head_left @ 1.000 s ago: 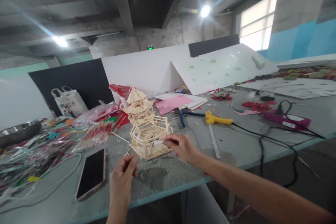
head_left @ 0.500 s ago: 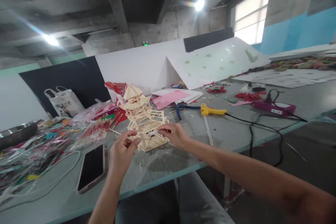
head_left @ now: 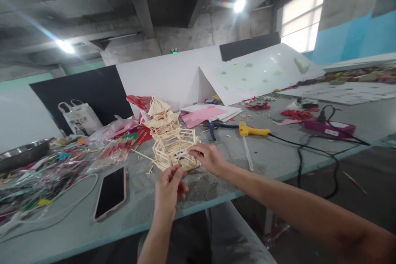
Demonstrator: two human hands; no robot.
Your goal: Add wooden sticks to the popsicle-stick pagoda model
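Note:
A pagoda model [head_left: 163, 119] built from thin pale wooden sticks stands on the table, with tiered roofs above an open lattice base. My right hand [head_left: 210, 157] reaches in from the right and pinches a small thin white piece [head_left: 182, 154] at the model's lower storey. Close to the front of the base is my left hand [head_left: 169, 185], thumb and forefinger together and the other fingers curled. Whatever may be between its fingertips is hidden. A loose stick [head_left: 142, 154] sticks out to the left of the model.
A yellow and blue hot glue gun [head_left: 255, 130] lies to the right, its black cable trailing to a purple power strip [head_left: 329, 128]. At left are a phone [head_left: 110, 194], plastic-wrapped craft materials [head_left: 55, 177] and a metal bowl [head_left: 24, 152]. Pink paper [head_left: 202, 116] lies behind.
My left hand has moved right and closed its fingers together in front of the model's base. My right hand stays at the lower storey with the white piece. The view has shifted slightly.

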